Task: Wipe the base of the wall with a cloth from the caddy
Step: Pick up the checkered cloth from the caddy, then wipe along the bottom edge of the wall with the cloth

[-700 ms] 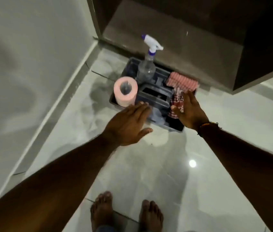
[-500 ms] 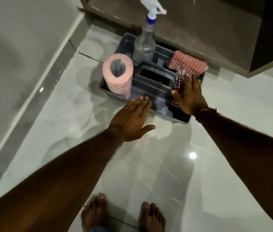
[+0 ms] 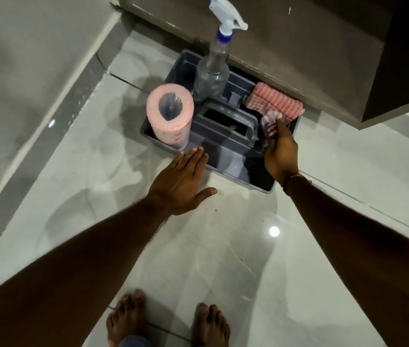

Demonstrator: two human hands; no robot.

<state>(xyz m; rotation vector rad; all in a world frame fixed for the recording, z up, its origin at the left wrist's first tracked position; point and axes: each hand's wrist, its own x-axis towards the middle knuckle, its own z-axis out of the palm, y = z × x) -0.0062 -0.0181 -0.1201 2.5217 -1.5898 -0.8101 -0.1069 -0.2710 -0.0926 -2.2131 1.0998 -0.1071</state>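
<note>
A dark grey caddy (image 3: 226,164) stands on the tiled floor against a brown cabinet. In its right compartment my right hand (image 3: 279,152) pinches a red-and-white checked cloth (image 3: 269,122) and lifts its bunched end. A second folded checked cloth (image 3: 274,102) lies at the caddy's back right. My left hand (image 3: 182,184) hovers flat, fingers together and thumb out, holding nothing, just in front of the caddy's near edge. The grey wall base (image 3: 48,131) runs diagonally along the left.
A pink paper roll (image 3: 170,113) stands in the caddy's left compartment and a clear spray bottle (image 3: 213,68) at its back. The brown cabinet (image 3: 298,53) overhangs the caddy at the top right. My bare feet (image 3: 168,321) are on glossy tiles below.
My right hand has closed on the checked cloth and started to pull it up. The view has dropped closer to the caddy. My left hand stays hovering in front.
</note>
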